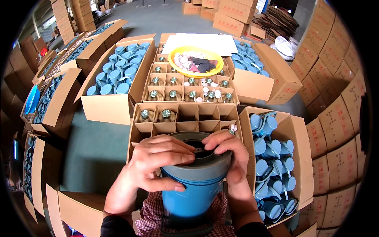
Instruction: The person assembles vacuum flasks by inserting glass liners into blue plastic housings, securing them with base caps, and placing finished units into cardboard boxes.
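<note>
I hold a blue flask body [192, 197] with a grey collar [205, 168] upright in front of me. My left hand [158, 162] wraps the collar's left side, fingers lying over the rim. On the right side my right hand [231, 152] grips the collar, fingertips at the dark opening. Just beyond stands a divided carton [185, 118] whose far-left cells hold two glass liners with silvery tops [145, 114].
A second divided carton [189, 85] full of liners lies further back, a yellow bowl [196, 61] of small parts resting on it. Cartons of blue shells stand at right [272, 170], far right [252, 59] and left [118, 71]. Stacked cardboard boxes [331, 114] line the right side.
</note>
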Motion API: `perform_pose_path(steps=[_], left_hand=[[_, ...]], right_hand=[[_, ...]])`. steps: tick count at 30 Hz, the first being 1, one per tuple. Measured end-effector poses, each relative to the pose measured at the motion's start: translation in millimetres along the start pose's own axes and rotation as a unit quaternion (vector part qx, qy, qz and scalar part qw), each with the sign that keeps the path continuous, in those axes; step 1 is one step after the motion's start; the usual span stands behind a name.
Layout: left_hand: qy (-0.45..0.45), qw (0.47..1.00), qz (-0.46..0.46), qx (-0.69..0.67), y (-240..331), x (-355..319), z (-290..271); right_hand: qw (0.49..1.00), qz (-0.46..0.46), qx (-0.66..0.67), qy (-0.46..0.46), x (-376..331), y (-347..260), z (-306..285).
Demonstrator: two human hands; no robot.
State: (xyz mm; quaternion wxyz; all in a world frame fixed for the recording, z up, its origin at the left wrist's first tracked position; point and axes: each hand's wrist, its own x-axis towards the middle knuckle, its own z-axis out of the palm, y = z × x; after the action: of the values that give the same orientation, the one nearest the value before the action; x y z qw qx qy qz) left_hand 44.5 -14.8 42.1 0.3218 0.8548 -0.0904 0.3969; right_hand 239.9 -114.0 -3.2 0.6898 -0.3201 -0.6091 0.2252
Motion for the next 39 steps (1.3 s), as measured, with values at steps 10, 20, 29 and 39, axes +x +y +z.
perform_pose_path(steps=[10,20,29,39], left_hand=[[-0.036,0.95,-0.136,0.279,45,9,15],[0.016,0.96,-0.14,0.243,31,-9,8],[0.014,0.961,-0.155,0.229,26,-15,0],[0.148,0.974,-0.129,-0.114,-9,-31,5]], right_hand=[[0.996,-0.008,-0.09,0.005,7,7,21],[0.988,0.026,0.1,0.117,7,51,35],[0.98,0.036,0.183,0.073,-3,82,27],[0.947,0.211,0.228,0.08,0,67,10]])
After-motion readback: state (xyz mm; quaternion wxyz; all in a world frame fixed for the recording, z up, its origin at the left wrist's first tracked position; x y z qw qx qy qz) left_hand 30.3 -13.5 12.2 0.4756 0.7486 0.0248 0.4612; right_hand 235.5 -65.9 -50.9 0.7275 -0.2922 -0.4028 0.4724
